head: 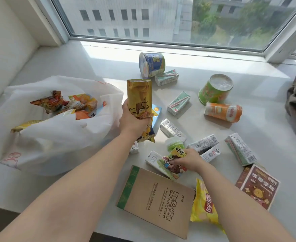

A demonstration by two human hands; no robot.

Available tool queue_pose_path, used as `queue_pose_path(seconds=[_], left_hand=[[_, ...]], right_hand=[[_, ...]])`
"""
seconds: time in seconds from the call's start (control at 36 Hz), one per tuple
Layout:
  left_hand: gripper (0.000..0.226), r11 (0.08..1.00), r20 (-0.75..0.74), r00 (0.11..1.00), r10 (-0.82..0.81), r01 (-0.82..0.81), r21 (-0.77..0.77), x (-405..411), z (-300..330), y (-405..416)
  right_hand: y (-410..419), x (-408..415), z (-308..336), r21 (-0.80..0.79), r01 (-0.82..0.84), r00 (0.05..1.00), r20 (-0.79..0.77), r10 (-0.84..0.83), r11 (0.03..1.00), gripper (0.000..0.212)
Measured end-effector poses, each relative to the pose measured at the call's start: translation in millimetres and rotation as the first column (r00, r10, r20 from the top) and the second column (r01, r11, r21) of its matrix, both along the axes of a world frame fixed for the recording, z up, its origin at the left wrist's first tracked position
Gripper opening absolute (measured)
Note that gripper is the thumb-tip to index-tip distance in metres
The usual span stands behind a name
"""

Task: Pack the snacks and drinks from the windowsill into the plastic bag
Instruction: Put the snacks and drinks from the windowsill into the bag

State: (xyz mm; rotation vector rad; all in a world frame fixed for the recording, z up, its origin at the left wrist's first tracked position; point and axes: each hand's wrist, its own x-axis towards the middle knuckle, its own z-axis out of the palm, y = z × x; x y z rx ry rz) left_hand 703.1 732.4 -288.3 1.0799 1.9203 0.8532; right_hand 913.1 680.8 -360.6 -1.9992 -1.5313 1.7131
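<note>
My left hand (133, 119) gripped a tall yellow snack packet (140, 103) upright, just right of the plastic bag (56, 130). My right hand (189, 159) pinched a small cartoon-printed packet (171, 165) among the milk cartons (178, 103). I judged it best to carry the tall packet over the bag's open mouth and lay it flat on the snacks inside, not crushing them. The white windowsill (108, 63) lay sunlit under a wide window (161, 18), still strewn with cups and cartons.

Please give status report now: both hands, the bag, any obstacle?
Left hand grips tall yellow snack packet beside open plastic bag. Right hand pinches cartoon snack pouch. Nothing blocks bag mouth.
</note>
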Motion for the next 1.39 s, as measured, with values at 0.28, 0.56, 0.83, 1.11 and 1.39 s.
queue_pose_path(seconds=[0.28, 0.56, 0.83, 1.11, 1.39], left_hand=[[0.089, 1.000, 0.030, 0.999, -0.026, 0.025, 0.010, 15.3, 10.4, -15.9], [0.089, 0.958, 0.098, 0.995, 0.035, -0.061, 0.280, -10.2, 91.6, -11.1], [0.092, 0.809, -0.034, 0.928, 0.372, -0.306, 0.502, -178.6, 128.3, -7.8], [0.087, 0.978, -0.717, 0.695, -0.048, 0.179, 0.109, -314.4, 67.4, -2.3], [0.091, 0.754, -0.588, 0.472, -0.656, 0.421, -0.504, -359.5, 20.1, 6.2]], right_hand=[[-8.7, 22.0, 40.4, -0.113, 0.404, 0.763, -0.505, -0.402, 0.908, 0.040], [33.0, -38.1, 151.8, 0.084, 0.291, 0.624, -0.772, -0.123, 0.953, 0.089], [63.2, -161.9, 196.8, 0.260, 0.348, 0.687, -0.725, -0.056, 0.901, 0.054], [93.3, -292.3, 142.8, 0.708, -0.270, 0.961, 0.236, 0.142, 0.653, 0.033], [81.2, -325.5, 93.3, 0.205, -0.612, 0.728, 0.524, 0.442, 0.764, 0.040]])
